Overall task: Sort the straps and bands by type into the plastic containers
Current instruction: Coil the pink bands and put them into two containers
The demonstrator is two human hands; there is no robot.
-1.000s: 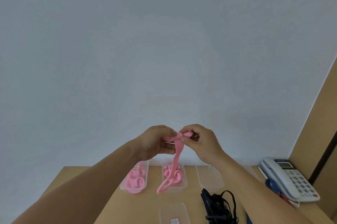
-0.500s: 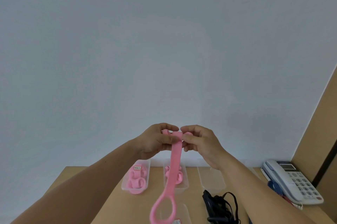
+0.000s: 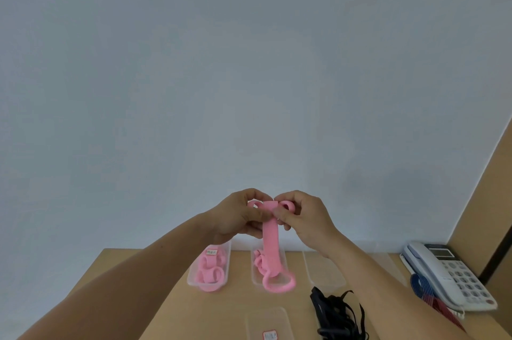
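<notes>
Both hands raised to the same height at mid-view, fingertips meeting. Left hand (image 3: 235, 219): fingers curled, thumb and forefinger pinching the top end of a flat pink elastic strap (image 3: 270, 237), which hangs straight down to a loop at its lower end. Right hand (image 3: 306, 222): fingers curled likewise, pinching the same top end from the opposite side. Both forearms bare, rising from the lower corners of view and converging. Wrists roughly straight.
</notes>
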